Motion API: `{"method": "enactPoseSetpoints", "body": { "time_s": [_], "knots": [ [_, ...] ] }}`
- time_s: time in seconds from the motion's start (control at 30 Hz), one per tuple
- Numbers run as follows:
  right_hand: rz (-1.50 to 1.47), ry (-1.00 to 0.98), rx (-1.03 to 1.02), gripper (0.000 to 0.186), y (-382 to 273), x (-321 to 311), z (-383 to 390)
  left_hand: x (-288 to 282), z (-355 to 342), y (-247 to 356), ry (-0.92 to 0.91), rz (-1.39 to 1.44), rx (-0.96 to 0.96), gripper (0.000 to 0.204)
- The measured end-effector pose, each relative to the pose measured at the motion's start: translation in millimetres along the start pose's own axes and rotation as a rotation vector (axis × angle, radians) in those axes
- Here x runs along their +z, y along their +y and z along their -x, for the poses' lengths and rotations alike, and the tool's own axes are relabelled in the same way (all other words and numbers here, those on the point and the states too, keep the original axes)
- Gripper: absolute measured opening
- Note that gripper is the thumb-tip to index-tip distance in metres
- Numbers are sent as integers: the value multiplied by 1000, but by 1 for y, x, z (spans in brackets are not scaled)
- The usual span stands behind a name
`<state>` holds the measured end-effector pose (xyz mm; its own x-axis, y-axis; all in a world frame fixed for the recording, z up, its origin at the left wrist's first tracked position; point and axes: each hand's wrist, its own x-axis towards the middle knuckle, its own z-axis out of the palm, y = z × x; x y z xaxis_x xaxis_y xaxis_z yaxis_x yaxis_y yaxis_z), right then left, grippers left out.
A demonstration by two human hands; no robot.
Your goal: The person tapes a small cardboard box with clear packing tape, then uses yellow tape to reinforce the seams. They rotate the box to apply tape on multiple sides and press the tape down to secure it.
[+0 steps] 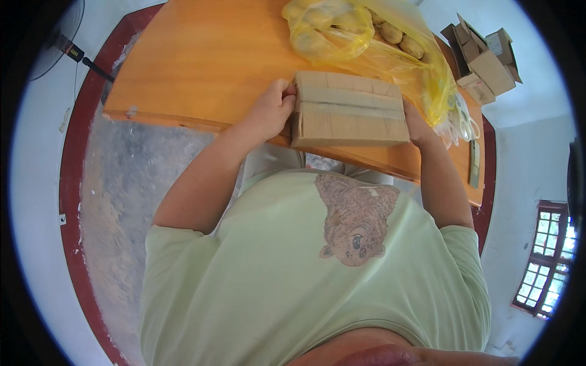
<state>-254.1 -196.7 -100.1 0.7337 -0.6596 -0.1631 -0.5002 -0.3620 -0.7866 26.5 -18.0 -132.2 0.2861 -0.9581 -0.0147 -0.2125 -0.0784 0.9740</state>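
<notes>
A closed cardboard box (348, 110), with a strip of tape along its top, is held at the orange wooden table's (195, 55) near edge. My left hand (274, 110) grips the box's left end with curled fingers. At the opposite end, my right hand (415, 125) holds the box, its fingertips mostly hidden behind the cardboard. Just beyond the box lies a yellow plastic bag (323, 33) with several potato-like tan items (397, 39) inside.
Open cardboard cartons (488, 70) are stacked at the back right, near white plastic bags (458, 122) and a narrow dull-green object (473, 165) on the table's right side. A standing fan (67, 49) is at the left. A barred window (543, 256) is at the right.
</notes>
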Motion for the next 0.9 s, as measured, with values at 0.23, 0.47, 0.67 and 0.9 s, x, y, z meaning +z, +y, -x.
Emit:
{"method": "enactPoseSetpoints", "body": {
  "time_s": [0.23,0.47,0.67,0.9],
  "knots": [
    [-5,15,-1,66,1,0,1,-23,3,26,-198,332,-325,18],
    [107,8,-9,63,2,-2,-1,-11,6,5,-75,-69,93,18],
    [135,33,-14,62,-2,0,1,5,19,2,37,-252,254,18],
    [59,26,-24,62,-3,1,1,4,25,-1,-6,-162,252,31]
  ]
}}
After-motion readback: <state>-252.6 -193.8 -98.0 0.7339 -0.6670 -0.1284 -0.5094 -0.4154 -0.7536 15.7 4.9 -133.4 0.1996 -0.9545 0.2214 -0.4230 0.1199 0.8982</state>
